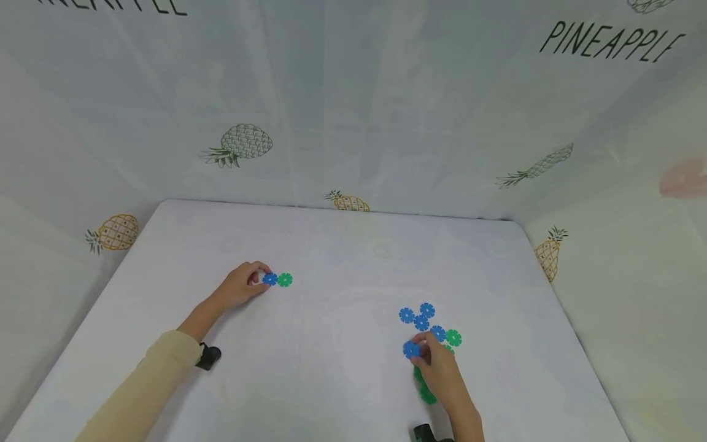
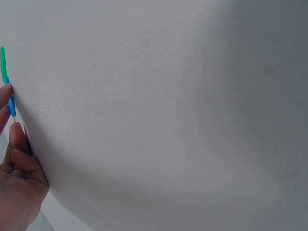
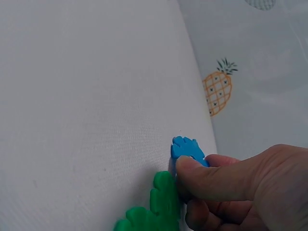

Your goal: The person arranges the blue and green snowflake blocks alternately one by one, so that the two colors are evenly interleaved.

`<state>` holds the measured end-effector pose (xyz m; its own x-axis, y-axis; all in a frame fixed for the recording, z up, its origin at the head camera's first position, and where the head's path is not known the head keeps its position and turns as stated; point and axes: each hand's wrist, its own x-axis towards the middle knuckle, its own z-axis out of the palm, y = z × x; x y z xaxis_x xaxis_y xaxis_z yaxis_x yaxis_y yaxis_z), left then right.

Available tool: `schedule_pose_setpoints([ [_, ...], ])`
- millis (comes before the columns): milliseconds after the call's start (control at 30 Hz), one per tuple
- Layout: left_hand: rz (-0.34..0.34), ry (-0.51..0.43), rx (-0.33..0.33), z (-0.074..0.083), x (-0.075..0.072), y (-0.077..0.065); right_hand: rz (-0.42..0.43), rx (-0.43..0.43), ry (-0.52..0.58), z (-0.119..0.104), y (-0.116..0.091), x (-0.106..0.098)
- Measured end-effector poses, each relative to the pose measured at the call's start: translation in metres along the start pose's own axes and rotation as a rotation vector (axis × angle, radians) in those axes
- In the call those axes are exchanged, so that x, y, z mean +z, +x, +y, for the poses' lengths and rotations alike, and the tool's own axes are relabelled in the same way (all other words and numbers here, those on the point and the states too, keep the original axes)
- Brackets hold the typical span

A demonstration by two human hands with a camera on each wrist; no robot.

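Observation:
At the left of the head view my left hand (image 1: 243, 285) pinches a blue notched disc (image 1: 269, 279) by its edge. A green notched disc (image 1: 285, 280) adjoins it on the right; in the left wrist view the green disc (image 2: 3, 62) lines up end to end with the blue one (image 2: 11, 105). My right hand (image 1: 439, 365) pinches another blue notched disc (image 1: 411, 350) between thumb and fingers, beside the pile. Green discs (image 3: 163, 199) lie just under that hand, partly hidden by it in the head view.
Several blue discs (image 1: 421, 322) and a green disc (image 1: 453, 337) lie beyond my right hand on the white table (image 1: 331, 368). Pineapple-printed sheeting (image 1: 353, 110) stands around the table's back and sides. Dark wrist devices (image 1: 208, 356) sit by both wrists.

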<state>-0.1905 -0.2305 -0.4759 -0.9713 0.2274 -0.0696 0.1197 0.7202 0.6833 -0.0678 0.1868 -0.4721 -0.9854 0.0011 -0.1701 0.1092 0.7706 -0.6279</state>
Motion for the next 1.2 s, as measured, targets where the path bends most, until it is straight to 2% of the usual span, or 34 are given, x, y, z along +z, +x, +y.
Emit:
schedule_pose_setpoints([
  [233,0.004,-0.003,0.01,-0.003,0.001,0.001,0.027,-0.023,-0.004,-0.002,0.002,0.004],
  [400,-0.002,-0.003,-0.004,-0.005,0.002,0.002,0.052,-0.062,0.002,-0.01,0.005,0.006],
  [533,0.003,-0.005,0.008,-0.005,0.003,0.003,0.062,-0.088,0.019,-0.017,0.01,0.009],
  [700,0.006,-0.006,0.01,-0.004,0.001,0.002,0.054,-0.125,0.054,-0.027,0.022,0.016],
  [900,0.007,-0.006,0.01,-0.003,0.001,0.002,0.033,-0.124,0.097,-0.043,0.037,0.027],
  [1200,0.009,-0.005,0.002,-0.004,0.001,0.001,0.013,-0.223,0.137,-0.063,0.057,0.044],
])
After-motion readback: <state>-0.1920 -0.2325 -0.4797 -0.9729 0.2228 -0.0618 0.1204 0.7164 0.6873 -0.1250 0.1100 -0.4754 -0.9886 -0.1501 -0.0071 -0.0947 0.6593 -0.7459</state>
